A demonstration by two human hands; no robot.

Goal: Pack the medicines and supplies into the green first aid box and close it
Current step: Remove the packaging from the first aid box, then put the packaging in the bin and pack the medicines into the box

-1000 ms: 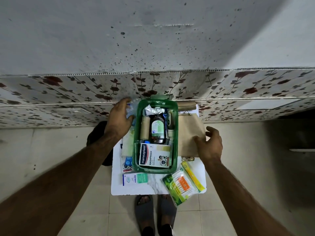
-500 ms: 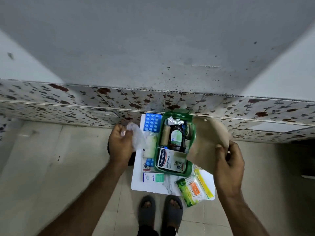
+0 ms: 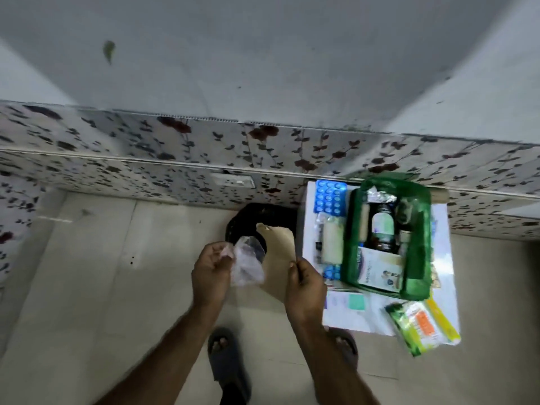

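Observation:
The green first aid box [image 3: 425, 244] stands uncovered on a small white table [image 3: 377, 320] at the right, holding a brown bottle [image 3: 382, 226], a plaster carton [image 3: 380, 270] and rolls. Left of the table, over the floor, my left hand [image 3: 211, 268] grips a crumpled clear plastic wrapper [image 3: 248, 264]. My right hand [image 3: 305, 283] pinches a brown paper bag [image 3: 280, 252] by its edge. Both hands are beside each other, clear of the box.
Outside the box on the table lie a blue blister pack [image 3: 330, 197], a white gauze roll [image 3: 331, 244], a teal-and-white carton [image 3: 346, 301] and a green cotton-swab packet [image 3: 420, 325]. A black bin [image 3: 263, 217] stands on the floor just beyond my hands. My sandalled feet [image 3: 228, 366] are below.
Both hands have moved left, off the table, carrying the plastic wrapper and the paper bag toward the black bin. The view has swung left, so the box now sits at the right.

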